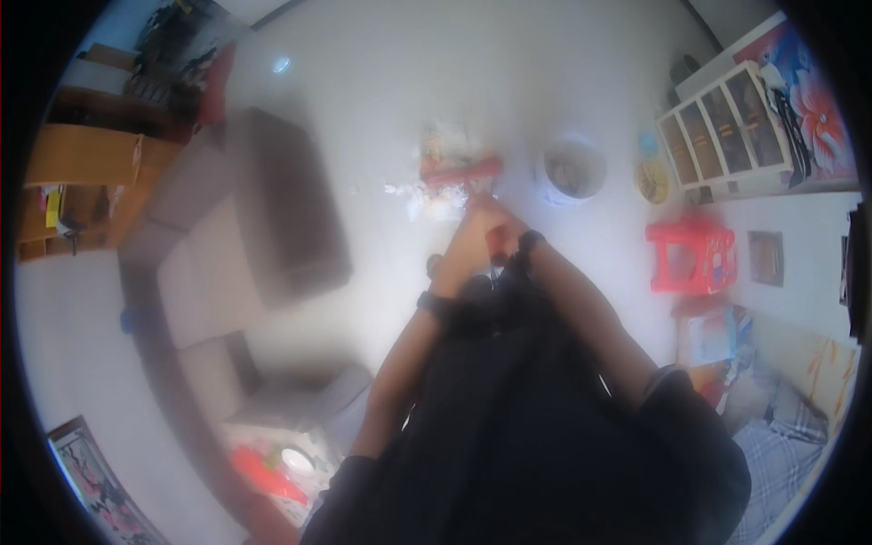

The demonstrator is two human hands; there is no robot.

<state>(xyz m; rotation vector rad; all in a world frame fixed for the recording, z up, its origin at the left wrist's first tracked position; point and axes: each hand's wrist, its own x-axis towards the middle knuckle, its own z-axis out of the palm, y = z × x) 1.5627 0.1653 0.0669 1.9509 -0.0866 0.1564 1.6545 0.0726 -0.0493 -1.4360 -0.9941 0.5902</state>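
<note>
My left hand (471, 238) and my right hand (509, 221) meet in front of my dark shirt, fingers closed and pressed together. The view is hazy, and whatever they hold is hidden or too small to name. A dark red patch shows between the wrists; I cannot tell what it belongs to. Dark bands circle both wrists. Just beyond the fingertips, a long red object (465, 171) lies beside a blurred pile of pale, crinkled material (436, 202). To the right of these stands a round white bucket (549, 186) with greyish contents.
A grey-brown sofa (209, 263) fills the left side. On the right stand a red plastic stool (695, 234), a yellow basket (651, 182) and a white cabinet (695, 145) with dark panels. A low table at lower left bears a white bowl (297, 460) and a red item.
</note>
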